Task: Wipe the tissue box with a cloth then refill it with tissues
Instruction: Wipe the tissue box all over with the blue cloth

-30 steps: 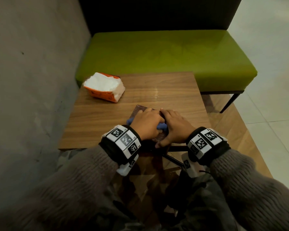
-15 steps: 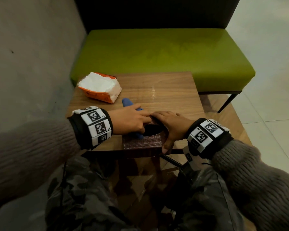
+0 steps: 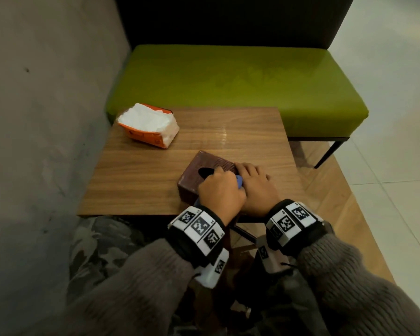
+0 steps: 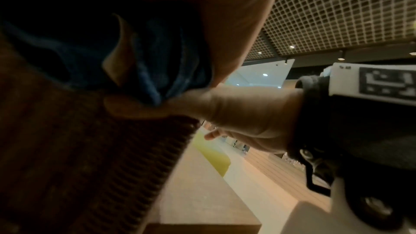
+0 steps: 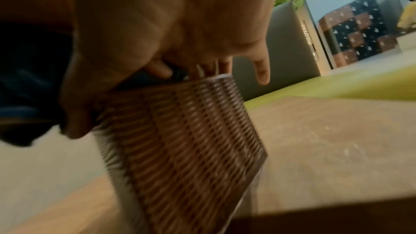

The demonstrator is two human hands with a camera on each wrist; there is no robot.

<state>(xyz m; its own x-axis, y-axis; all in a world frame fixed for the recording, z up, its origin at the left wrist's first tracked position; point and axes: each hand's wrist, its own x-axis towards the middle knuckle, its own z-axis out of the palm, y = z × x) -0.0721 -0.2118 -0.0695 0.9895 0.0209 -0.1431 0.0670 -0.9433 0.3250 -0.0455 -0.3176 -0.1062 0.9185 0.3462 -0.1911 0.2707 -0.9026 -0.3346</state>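
Brown woven tissue box [image 3: 205, 177] near the worktop's [image 3: 141, 180] front edge, left hand [image 3: 220, 194] atop it, fingers curled round a blue cloth [image 3: 239, 181], right hand [image 3: 256, 187] just beside, flat with straight fingers on the box's right side, open orange tissue pack [image 3: 149, 126] well behind the box

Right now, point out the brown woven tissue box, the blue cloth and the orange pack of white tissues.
brown woven tissue box [image 3: 195, 169]: head view, bare top near the dark slot.
blue cloth [image 3: 239, 181]: head view, end showing between the hands.
orange pack of white tissues [image 3: 147, 121]: head view, exposed white tissue top.
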